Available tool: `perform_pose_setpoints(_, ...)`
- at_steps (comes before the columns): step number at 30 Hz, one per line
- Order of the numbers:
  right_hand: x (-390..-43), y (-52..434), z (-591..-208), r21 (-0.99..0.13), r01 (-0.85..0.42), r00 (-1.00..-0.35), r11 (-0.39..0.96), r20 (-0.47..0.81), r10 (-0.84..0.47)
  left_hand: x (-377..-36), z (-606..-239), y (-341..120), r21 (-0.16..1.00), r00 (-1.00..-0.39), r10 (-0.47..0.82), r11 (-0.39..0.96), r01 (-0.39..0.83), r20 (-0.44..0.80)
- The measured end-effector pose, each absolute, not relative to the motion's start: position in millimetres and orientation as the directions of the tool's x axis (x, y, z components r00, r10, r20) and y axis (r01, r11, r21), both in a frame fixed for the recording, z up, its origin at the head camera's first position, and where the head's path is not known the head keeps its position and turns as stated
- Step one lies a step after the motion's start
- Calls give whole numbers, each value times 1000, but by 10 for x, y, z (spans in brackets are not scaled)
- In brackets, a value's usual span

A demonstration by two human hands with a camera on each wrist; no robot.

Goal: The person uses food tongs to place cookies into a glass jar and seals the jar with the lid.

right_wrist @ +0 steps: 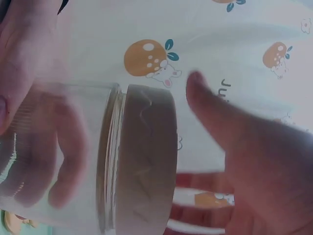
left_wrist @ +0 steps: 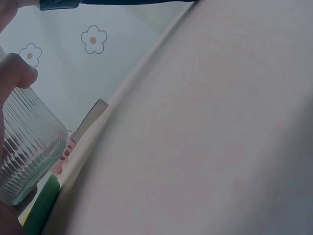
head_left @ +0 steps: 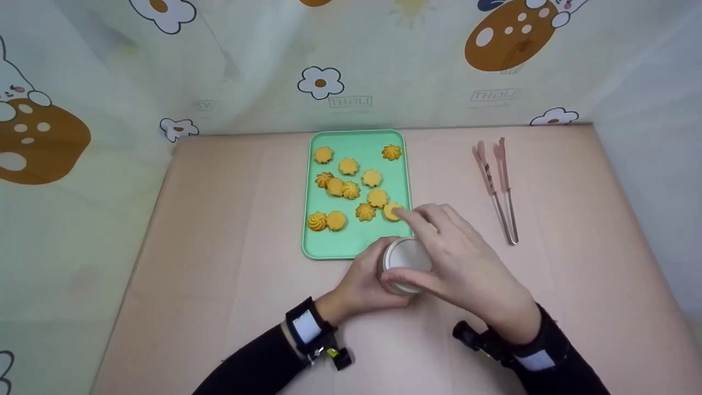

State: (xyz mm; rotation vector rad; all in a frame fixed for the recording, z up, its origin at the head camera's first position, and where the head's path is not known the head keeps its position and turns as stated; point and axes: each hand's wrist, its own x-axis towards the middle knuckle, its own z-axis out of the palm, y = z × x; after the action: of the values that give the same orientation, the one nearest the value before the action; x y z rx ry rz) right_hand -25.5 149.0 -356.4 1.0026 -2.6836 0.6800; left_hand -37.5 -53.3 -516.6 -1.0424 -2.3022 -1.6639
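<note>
My left hand [head_left: 359, 282] grips a clear ribbed glass jar [left_wrist: 36, 132] around its side, near the tray's lower right corner. A pale lid [right_wrist: 149, 161] sits on the jar's mouth; its flat top faces up in the head view. Over the lid is my right hand [head_left: 466, 260], thumb and fingers spread. In the right wrist view its thumb stands apart from the lid, while the other fingers are partly hidden behind the lid's edge. Through the glass, the left hand's fingers [right_wrist: 68, 152] show curled round the jar.
A green tray [head_left: 290, 252] with several flower-shaped cookies [head_left: 349, 166] lies just beyond the hands. Tongs [head_left: 502, 211] with pink tips and metal handles rest on the pink table [head_left: 208, 230] to the right. A patterned curtain [head_left: 247, 60] hangs along the back and sides.
</note>
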Motion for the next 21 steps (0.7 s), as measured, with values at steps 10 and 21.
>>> perform_pose_setpoints(10,-96,1359,-3571,-278,-443,-890,852,255,-379,-387,-5165,-520,776,-769,429,209,595,474)
perform_pose_setpoints(21,-62,1272,-3553,-401,-302,-952,865,70,-300,-381,-5147,-516,780,-785,426,240,578,450)
